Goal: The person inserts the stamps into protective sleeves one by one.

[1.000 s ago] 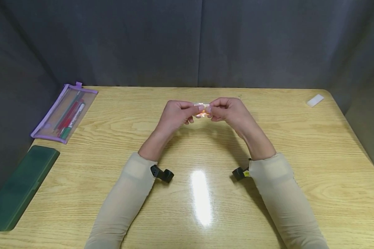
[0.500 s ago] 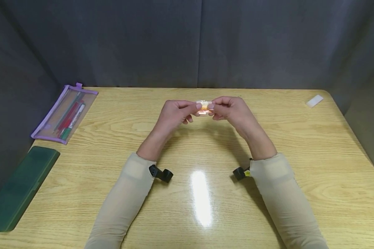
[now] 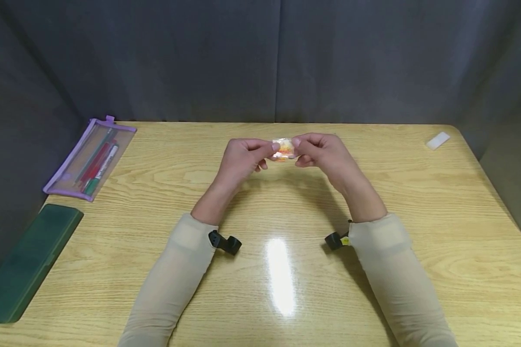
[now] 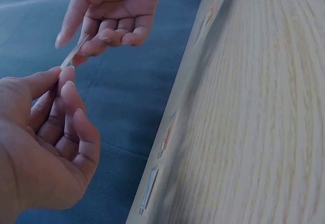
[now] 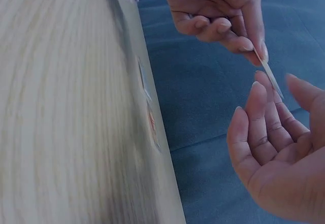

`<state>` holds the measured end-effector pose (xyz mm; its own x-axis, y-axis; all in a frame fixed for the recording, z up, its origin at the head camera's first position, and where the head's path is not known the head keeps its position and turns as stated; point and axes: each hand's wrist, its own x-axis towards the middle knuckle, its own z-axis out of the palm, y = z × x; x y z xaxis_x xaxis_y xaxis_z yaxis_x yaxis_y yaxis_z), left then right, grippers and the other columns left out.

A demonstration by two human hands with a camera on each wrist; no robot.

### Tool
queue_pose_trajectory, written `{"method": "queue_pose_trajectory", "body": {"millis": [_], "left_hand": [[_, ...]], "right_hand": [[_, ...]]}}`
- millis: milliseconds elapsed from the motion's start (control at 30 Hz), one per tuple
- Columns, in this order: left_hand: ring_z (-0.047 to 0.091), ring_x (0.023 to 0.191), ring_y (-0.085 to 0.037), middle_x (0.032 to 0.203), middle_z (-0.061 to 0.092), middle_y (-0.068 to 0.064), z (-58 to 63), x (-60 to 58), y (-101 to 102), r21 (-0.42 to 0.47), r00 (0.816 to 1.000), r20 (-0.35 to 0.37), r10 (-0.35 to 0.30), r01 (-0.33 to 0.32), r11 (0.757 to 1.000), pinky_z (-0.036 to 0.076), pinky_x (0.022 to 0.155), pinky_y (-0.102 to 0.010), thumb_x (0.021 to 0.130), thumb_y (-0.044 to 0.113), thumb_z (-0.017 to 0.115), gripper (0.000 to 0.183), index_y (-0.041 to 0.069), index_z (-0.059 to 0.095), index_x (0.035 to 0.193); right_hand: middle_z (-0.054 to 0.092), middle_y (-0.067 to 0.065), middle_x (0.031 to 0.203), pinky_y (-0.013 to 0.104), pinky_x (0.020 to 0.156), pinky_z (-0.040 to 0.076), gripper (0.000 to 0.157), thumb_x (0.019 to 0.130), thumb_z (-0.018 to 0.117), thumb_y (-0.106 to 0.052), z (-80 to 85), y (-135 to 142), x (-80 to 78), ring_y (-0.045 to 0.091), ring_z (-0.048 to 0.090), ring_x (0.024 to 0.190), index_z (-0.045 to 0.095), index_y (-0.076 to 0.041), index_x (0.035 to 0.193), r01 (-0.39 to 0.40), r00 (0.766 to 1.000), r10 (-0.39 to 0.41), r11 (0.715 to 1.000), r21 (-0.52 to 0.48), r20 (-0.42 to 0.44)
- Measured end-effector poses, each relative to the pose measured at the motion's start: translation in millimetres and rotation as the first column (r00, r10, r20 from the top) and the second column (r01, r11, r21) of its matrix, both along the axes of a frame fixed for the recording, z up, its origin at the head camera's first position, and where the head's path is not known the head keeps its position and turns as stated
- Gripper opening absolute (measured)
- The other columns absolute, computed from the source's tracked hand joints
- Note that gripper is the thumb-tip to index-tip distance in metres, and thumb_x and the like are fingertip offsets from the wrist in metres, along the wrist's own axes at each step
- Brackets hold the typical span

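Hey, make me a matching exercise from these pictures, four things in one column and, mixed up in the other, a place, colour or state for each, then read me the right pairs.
Things:
1. small shiny packet
2. mesh pouch
3. flat case
4. small block

Descriptions:
A. dark green all over
B. white, near the far right corner of the table
C. pinched between thumb and finger of the left hand
D. purple-edged, with pens inside

Right pairs: 1-C, 2-D, 3-A, 4-B.
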<state>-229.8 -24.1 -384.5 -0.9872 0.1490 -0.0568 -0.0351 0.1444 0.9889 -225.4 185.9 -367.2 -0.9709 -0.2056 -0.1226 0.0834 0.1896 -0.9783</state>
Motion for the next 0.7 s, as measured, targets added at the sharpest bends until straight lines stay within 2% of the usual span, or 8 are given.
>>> {"method": "queue_pose_trajectory", "body": {"millis": [67, 133, 300, 467, 700], "left_hand": [[0.059, 0.058, -0.01, 0.079, 0.076, 0.001, -0.4, 0.1, 0.1, 0.001, 1.0, -0.004, -0.007, 0.007, 1.0, 0.047, 0.057, -0.023, 0.092, 0.029, 0.077, 0.024, 0.007, 0.081, 0.101], [0.059, 0.059, -0.011, 0.083, 0.078, -0.004, -0.2, 0.2, 0.2, 0.005, 1.0, -0.002, -0.014, 0.014, 1.0, 0.046, 0.057, -0.023, 0.093, 0.029, 0.076, 0.024, 0.007, 0.08, 0.102], [0.059, 0.058, -0.01, 0.097, 0.078, -0.017, 0.0, -0.4, -0.1, 0.026, 0.999, 0.019, -0.029, 0.029, 0.999, 0.046, 0.058, -0.026, 0.094, 0.026, 0.075, 0.024, 0.005, 0.079, 0.106], [0.06, 0.059, -0.009, 0.099, 0.078, -0.015, -1.4, -1.3, -1.1, 0.035, 0.998, 0.051, -0.023, 0.022, 0.999, 0.046, 0.058, -0.026, 0.094, 0.022, 0.074, 0.024, 0.006, 0.078, 0.112], [0.062, 0.06, -0.011, 0.102, 0.078, -0.017, -3.2, -2.0, -1.1, 0.021, 0.999, 0.041, -0.023, 0.022, 1.0, 0.046, 0.057, -0.026, 0.095, 0.022, 0.073, 0.022, 0.007, 0.078, 0.111]], "right_hand": [[0.069, -0.003, 0.095, 0.024, 0.082, 0.059, 0.031, 0.101, 0.065, -0.021, 0.3, -0.6, -0.7, 0.01, 0.068, 0.077, 0.067, 0.003, 0.12, 0.006, 1.0, -0.006, 0.999, 0.038, 0.005], [0.07, -0.005, 0.098, 0.024, 0.082, 0.058, 0.03, 0.099, 0.067, -0.021, 0.2, 0.5, -1.2, 0.013, 0.069, 0.081, 0.069, 0.002, 0.119, 0.019, 1.0, -0.019, 0.998, 0.065, -0.003], [0.073, -0.004, 0.094, 0.025, 0.081, 0.059, 0.026, 0.099, 0.065, -0.016, -1.2, 2.6, -1.5, 0.021, 0.07, 0.093, 0.07, 0.004, 0.116, 0.05, 0.998, -0.048, 0.997, 0.054, -0.035], [0.073, -0.004, 0.095, 0.024, 0.081, 0.059, 0.022, 0.1, 0.063, -0.014, -3.0, 3.2, -2.2, 0.012, 0.07, 0.09, 0.071, 0.003, 0.111, 0.044, 0.998, -0.041, 0.997, 0.06, -0.043], [0.072, -0.003, 0.097, 0.024, 0.081, 0.059, 0.02, 0.1, 0.062, -0.014, -1.6, 6.1, -1.4, 0.01, 0.07, 0.092, 0.072, 0.001, 0.109, 0.057, 0.997, -0.051, 0.993, 0.106, -0.054]]}}
